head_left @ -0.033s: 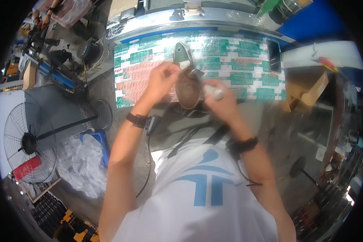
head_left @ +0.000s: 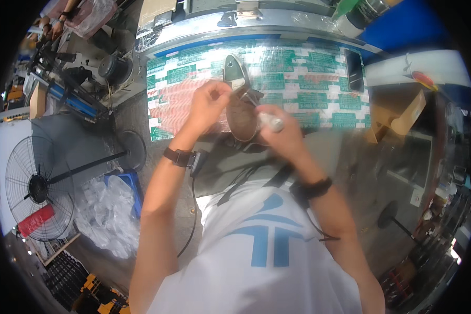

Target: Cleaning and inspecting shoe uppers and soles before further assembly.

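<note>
A brown shoe (head_left: 242,119) lies on the worktop (head_left: 319,78), which is covered in green-and-white printed sheeting under clear film. Its toe points towards me, and a green and white inside shows at the heel. My left hand (head_left: 206,106) is at the shoe's left edge, thumb and forefinger pinched together; what they grip, if anything, is too small to make out. Beside the shoe's right edge, my right hand (head_left: 288,137) is closed around the pale handle of a tool (head_left: 272,123). Its thin metal shaft reaches over the shoe's opening; the tip is hard to see.
A dark phone (head_left: 354,70) lies at the worktop's right end, beside an open cardboard box (head_left: 403,123). To my left stand a floor fan (head_left: 36,188) and a blue crate (head_left: 133,191) heaped with clear plastic bags (head_left: 102,214). Another person's hand (head_left: 57,26) shows at the far left.
My right hand and the tool have moved slightly left, closer to the shoe. The left hand stays at the shoe's edge.
</note>
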Demonstrator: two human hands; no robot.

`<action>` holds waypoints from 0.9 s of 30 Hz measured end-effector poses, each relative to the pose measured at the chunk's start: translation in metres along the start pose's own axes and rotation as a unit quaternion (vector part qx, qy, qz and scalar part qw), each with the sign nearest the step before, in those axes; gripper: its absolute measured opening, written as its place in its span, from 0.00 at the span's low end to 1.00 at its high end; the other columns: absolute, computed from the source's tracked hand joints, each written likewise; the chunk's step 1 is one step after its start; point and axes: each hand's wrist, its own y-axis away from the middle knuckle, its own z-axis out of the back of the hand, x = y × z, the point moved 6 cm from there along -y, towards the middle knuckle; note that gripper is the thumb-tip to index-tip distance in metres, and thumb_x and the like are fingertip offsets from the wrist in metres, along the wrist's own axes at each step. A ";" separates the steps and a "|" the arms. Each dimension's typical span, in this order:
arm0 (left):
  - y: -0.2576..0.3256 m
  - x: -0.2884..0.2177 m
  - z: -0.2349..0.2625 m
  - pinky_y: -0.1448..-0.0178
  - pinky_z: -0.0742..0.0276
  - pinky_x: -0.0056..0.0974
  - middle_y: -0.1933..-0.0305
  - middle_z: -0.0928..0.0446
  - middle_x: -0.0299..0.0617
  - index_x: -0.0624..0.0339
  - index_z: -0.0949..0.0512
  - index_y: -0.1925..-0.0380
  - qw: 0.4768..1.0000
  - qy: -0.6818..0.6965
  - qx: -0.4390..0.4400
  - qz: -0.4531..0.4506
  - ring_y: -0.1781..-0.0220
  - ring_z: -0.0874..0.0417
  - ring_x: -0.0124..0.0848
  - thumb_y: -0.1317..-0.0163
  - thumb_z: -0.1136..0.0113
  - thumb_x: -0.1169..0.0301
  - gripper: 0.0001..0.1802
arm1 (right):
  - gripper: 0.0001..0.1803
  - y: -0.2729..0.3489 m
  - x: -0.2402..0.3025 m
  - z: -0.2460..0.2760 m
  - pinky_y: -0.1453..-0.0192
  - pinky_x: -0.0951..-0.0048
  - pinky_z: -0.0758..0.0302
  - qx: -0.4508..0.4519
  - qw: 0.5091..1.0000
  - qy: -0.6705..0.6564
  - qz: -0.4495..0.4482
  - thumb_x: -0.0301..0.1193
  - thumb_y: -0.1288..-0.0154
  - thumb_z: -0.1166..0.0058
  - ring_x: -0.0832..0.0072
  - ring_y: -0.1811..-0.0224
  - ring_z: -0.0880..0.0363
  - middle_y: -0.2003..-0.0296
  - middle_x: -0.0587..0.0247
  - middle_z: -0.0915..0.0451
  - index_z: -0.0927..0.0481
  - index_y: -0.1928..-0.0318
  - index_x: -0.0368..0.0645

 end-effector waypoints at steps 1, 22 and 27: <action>0.001 0.005 0.000 0.51 0.20 0.31 0.60 0.20 0.29 0.63 0.13 0.52 0.997 0.057 -0.011 0.056 0.59 0.20 0.21 0.27 0.29 0.78 0.06 | 0.22 0.000 -0.004 -0.008 0.44 0.63 0.16 -0.014 1.000 -0.011 0.010 0.24 0.34 0.34 0.59 0.51 0.09 0.52 0.53 0.10 0.13 0.39 0.46; 0.001 0.012 -0.001 0.53 0.21 0.28 0.60 0.16 0.29 0.62 0.13 0.56 0.997 0.053 -0.020 0.056 0.59 0.18 0.18 0.27 0.29 0.80 0.04 | 0.25 0.005 0.005 -0.037 0.42 0.56 0.17 -0.052 0.988 0.043 0.142 0.21 0.39 0.34 0.50 0.47 0.13 0.48 0.51 0.14 0.15 0.40 0.42; 0.001 0.020 -0.005 0.58 0.24 0.26 0.60 0.14 0.30 0.62 0.12 0.55 0.988 0.117 -0.018 0.099 0.61 0.19 0.16 0.26 0.29 0.79 0.03 | 0.24 0.004 0.005 -0.034 0.43 0.56 0.16 -0.077 0.986 0.032 0.142 0.21 0.38 0.34 0.49 0.47 0.13 0.47 0.51 0.14 0.15 0.39 0.42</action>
